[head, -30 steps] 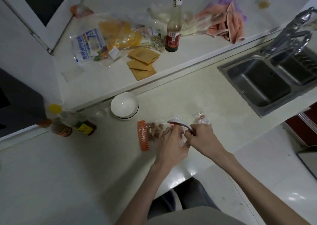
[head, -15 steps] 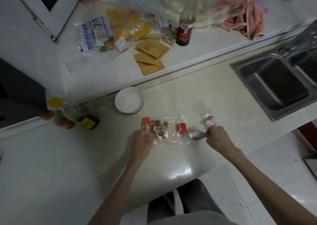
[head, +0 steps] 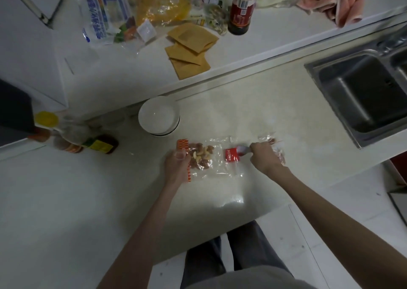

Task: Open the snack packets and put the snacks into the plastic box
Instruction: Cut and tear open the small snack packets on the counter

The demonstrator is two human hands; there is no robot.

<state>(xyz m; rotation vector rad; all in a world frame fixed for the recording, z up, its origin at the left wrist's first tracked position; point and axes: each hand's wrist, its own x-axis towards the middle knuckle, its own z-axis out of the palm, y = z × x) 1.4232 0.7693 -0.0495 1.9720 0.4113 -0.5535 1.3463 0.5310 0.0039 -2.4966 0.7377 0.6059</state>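
While the left hand (head: 177, 167) pinches the orange sealed end of the clear nut packet (head: 208, 156) against the countertop (head: 253, 117), the right hand (head: 264, 156) grips what looks like a red-and-white scissor handle (head: 241, 150) at its far end. The packet lies flat between the 2 hands, long axis left to right, orange end leftward. A careless cut or tug could spill nuts (head: 201, 154) across the counter, since no plastic box is in view.
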